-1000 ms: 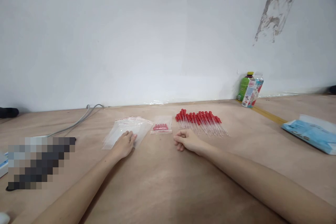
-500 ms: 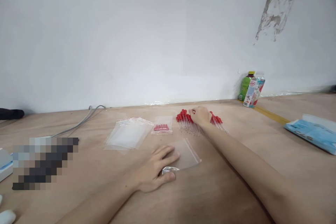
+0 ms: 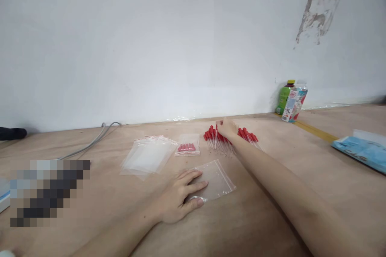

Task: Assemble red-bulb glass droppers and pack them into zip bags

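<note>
Under right hand [image 3: 228, 128], droppers [image 3: 211, 133] partly hidden, grip unclear

Clear bag [image 3: 215, 180] and left hand [image 3: 181, 193] now off stack [image 3: 147, 154], right hand [image 3: 228, 128] at droppers [image 3: 211, 133]

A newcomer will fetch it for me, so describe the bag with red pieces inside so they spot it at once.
On the brown tabletop, look toward the white wall, between the fanned stack of clear bags and the red-topped pipettes. There lies a small clear bag. Unlike the stack and the bag under the left hand, it shows red pieces inside.
</note>
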A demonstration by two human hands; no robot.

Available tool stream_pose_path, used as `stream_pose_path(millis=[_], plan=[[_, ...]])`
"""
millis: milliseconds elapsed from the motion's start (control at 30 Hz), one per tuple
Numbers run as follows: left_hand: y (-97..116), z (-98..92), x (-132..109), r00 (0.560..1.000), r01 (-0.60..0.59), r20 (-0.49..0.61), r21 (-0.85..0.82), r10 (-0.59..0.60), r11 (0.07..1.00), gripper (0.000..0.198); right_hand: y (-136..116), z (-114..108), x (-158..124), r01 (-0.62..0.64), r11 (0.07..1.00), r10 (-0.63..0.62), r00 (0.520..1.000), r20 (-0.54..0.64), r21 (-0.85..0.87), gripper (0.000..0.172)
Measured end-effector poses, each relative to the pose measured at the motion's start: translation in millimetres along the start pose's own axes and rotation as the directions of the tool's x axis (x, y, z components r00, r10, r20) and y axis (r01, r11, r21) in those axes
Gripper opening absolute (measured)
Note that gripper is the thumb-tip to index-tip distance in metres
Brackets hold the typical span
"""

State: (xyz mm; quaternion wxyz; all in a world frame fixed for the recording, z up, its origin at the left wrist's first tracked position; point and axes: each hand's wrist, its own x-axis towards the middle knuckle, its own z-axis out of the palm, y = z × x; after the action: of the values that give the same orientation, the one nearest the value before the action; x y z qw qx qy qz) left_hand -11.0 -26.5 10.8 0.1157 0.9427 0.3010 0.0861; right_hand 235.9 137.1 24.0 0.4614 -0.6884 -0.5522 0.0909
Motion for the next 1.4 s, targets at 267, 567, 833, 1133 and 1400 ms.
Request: stream_pose_path(millis=[267,567,833,1133,1400], plan=[[-2.5,0.8,0.7,1.000,-0.021,-0.011,-0.024,0.021,0.999,0.045,24.7,-50.5,-50.8,0.004,0.751,0.009,1.000,-0.017,0.661,0.028],[-4.8,2.2,1.2,0.999,-0.029,-0.023,-0.044,0.028,0.999,0.045,55.7,-58.7,-111.6,-0.253,0.567,0.212,0.964,0.158,0.784,0.021],[-2.4,-0.7,1.3,0.999,-0.025,-0.023,-0.042,0.024,0.999,0.045,47.4,-60.2,-115.1,-0.315,0.524,0.241,0.946,0.217,0.792,0.017],[-1.7,-1.3,1.0,1.000,-0.018,-0.023,-0.050,0.016,0.999,0.044,48.1,-60.1,-116.2,-0.307,0.510,0.245,0.947,0.206,0.804,0.019],[-1.1,-0.6,1.3,1.000,-0.019,-0.011,-0.028,0.019,0.999,0.045,39.8,-63.5,-122.6,-0.356,0.392,0.268,0.926,0.264,0.848,0.012]])
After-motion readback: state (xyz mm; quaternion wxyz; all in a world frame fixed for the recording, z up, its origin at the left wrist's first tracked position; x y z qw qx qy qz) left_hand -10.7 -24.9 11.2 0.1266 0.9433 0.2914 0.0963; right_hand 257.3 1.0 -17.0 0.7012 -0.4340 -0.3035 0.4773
